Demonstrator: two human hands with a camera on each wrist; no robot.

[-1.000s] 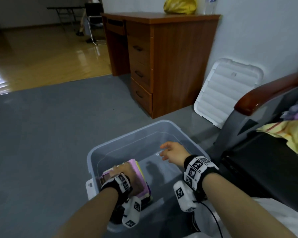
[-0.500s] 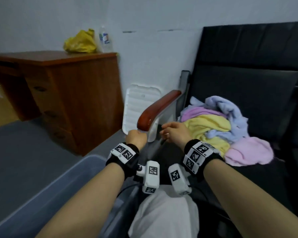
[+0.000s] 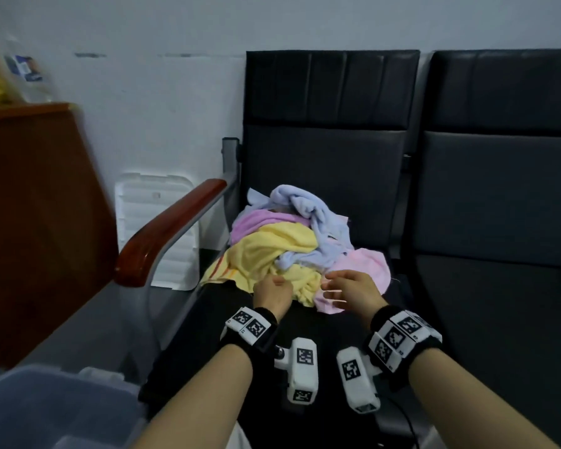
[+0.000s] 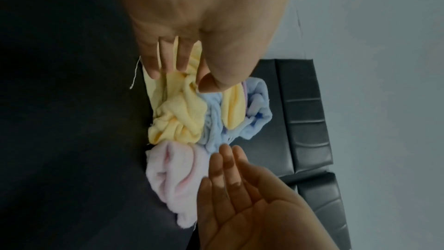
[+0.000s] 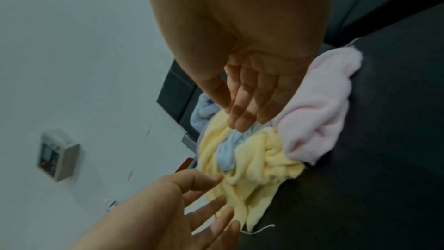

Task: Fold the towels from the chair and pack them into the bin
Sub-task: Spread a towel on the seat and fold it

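Observation:
A loose pile of towels lies on the black chair seat (image 3: 305,332): a yellow towel (image 3: 266,254) at the front left, a blue one (image 3: 308,209) on top, a pale pink one (image 3: 363,267) at the right and a purple one (image 3: 259,222) behind. My left hand (image 3: 274,286) reaches the yellow towel's (image 4: 177,109) near edge with its fingers (image 4: 168,58) straight, holding nothing. Just before the pale pink towel (image 5: 319,113), my right hand (image 3: 337,288) hovers with its fingers (image 5: 245,109) straight and empty. The translucent bin's rim (image 3: 30,377) shows at the bottom left.
A brown wooden armrest (image 3: 172,228) runs along the chair's left side. The white bin lid (image 3: 156,215) leans on the wall behind it. A wooden desk (image 3: 30,205) stands at the left. A second black seat (image 3: 499,303) adjoins on the right.
My view has swung from the bin to the chair. The left hand let go of the folded towels in the bin, and both hands moved over to the towel pile.

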